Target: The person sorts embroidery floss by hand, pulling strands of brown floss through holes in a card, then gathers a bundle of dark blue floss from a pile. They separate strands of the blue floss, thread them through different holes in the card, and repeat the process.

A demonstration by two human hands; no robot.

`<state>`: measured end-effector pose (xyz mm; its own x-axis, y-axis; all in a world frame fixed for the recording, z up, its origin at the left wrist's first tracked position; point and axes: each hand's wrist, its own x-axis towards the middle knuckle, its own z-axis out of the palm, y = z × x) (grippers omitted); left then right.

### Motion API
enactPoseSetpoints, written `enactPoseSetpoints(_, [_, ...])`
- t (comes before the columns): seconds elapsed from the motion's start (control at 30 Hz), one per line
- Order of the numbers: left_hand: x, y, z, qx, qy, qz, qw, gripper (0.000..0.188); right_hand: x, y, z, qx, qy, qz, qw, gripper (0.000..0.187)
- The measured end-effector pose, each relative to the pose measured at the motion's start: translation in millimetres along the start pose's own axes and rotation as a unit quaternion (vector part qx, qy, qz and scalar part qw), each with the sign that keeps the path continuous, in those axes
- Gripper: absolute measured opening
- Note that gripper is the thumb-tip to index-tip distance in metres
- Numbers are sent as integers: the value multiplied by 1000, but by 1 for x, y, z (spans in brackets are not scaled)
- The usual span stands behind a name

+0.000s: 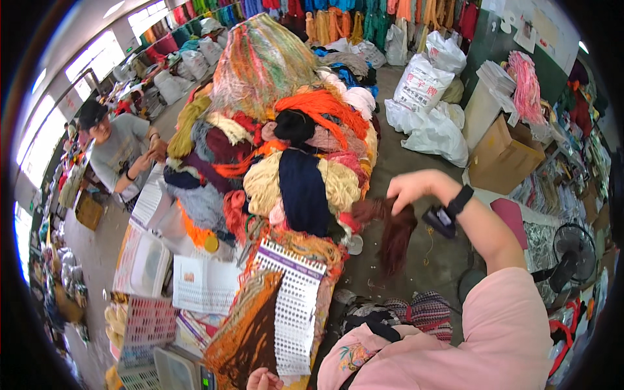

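Note:
My right hand (414,187) is raised to the right of the long table, closed on a hank of dark reddish-brown yarn (397,242). The yarn hangs from my fingers above the floor, and one end spreads left toward the pile. At the bottom edge my left hand (263,379) shows only in part, its fingers curled beside a brown and orange knitted piece (240,331). Whatever those fingers may hold is hidden. A white shade card (298,312) with rows of dark spots lies next to this piece.
Heaped yarn hanks (302,188) cover the table's middle, with a multicoloured mound (260,62) behind. An open booklet (205,286), a plastic basket (148,331) and a clear tub (149,265) lie left. A co-worker (120,146) stands there. White sacks (422,91), a cardboard box (506,156) and a fan (573,250) are right.

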<state>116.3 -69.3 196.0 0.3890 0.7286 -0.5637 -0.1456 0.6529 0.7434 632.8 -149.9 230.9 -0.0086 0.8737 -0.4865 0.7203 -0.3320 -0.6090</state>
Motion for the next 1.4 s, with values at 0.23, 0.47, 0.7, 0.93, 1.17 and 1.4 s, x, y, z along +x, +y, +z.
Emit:
enactPoseSetpoints(0.23, [39,-4,43,-5,116,-25,993,15,61,76,-173,-245,234,102,935,18])
enactPoseSetpoints(0.47, [53,-3,100,-1,204,-64,977,14,222,73,-191,-99,609,-178,767,25])
enactPoseSetpoints(0.7, [60,-23,109,-6,196,-74,978,17,313,15,-19,-44,399,105,910,57])
enactPoseSetpoints(0.93, [64,-32,133,-35,189,-77,978,16,291,44,-23,72,422,24,903,25])
enactPoseSetpoints(1.17, [62,-46,94,-81,121,-27,989,11,222,67,-40,576,441,-33,687,40])
enactPoseSetpoints(1.4, [56,-37,90,-61,65,-1,996,11,158,0,-109,671,293,-304,610,40])
